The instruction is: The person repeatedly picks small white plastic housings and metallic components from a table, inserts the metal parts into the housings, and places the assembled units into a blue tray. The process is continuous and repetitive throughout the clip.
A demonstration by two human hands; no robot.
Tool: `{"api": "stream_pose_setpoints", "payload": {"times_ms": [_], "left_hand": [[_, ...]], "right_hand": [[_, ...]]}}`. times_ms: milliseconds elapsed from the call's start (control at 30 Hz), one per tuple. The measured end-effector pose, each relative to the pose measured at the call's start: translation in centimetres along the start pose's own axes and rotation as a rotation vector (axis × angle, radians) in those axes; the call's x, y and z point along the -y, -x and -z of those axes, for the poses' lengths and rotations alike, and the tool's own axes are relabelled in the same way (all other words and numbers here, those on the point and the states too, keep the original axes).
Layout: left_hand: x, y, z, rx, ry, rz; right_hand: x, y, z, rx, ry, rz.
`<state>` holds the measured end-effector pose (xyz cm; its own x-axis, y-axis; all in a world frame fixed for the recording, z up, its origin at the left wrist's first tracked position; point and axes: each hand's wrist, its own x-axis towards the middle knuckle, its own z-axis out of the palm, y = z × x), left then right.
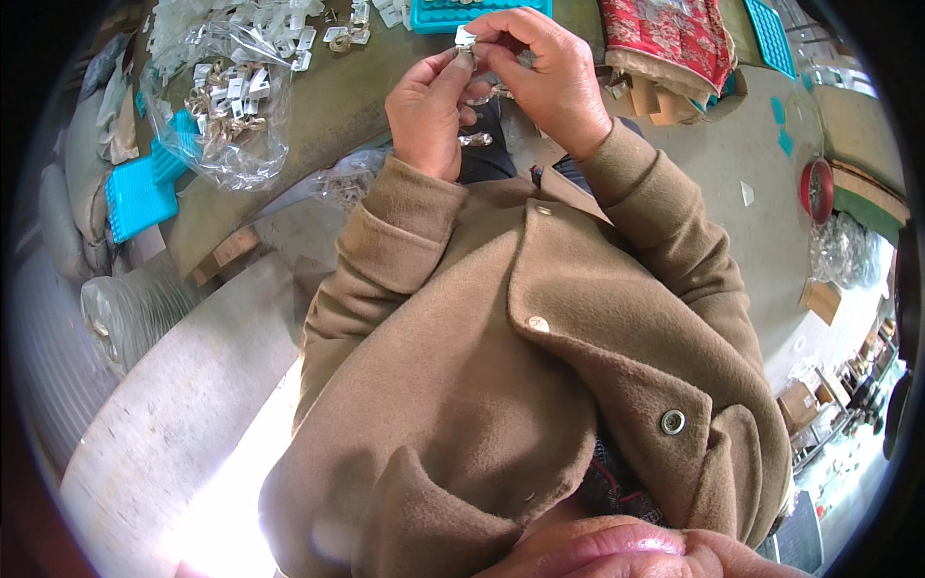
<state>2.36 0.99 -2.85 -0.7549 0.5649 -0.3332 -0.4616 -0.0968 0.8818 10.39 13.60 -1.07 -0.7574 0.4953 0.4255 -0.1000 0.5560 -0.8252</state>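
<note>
A small white plastic piece (464, 38) is held up in front of my body, over the table's near edge. My left hand (427, 118) pinches it from below between thumb and fingers. From the other side my right hand (551, 81) closes thumb and forefinger on the same piece. Fingers partly hide its lower end, where some metal seems to show. Below the hands, a few shiny metal parts (475, 140) lie near my lap. An open clear plastic bag (252, 144) on the left holds several white pieces joined with metal parts.
Many translucent white pieces (198, 39) are heaped at the far left of the table (337, 91). A teal tray (424, 17) sits just beyond my hands. Red patterned cloth (665, 43) covers a box to the right. More teal trays (142, 197) hang by the left edge.
</note>
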Motion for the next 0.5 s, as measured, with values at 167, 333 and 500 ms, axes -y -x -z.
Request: {"api": "stream_pose_setpoints", "payload": {"times_ms": [167,333,500], "left_hand": [[-0.1,0.1,-0.1,0.009,-0.025,-0.012],[-0.1,0.3,-0.5,-0.017,-0.053,-0.016],[-0.1,0.8,-0.8,-0.031,-0.03,-0.035]], "right_hand": [[-0.7,0.3,-1.0,-0.072,0.176,0.227],[-1.5,0.4,-1.3,-0.066,0.261,0.346],[-2.1,0.3,-0.9,-0.02,0.25,0.293]]}}
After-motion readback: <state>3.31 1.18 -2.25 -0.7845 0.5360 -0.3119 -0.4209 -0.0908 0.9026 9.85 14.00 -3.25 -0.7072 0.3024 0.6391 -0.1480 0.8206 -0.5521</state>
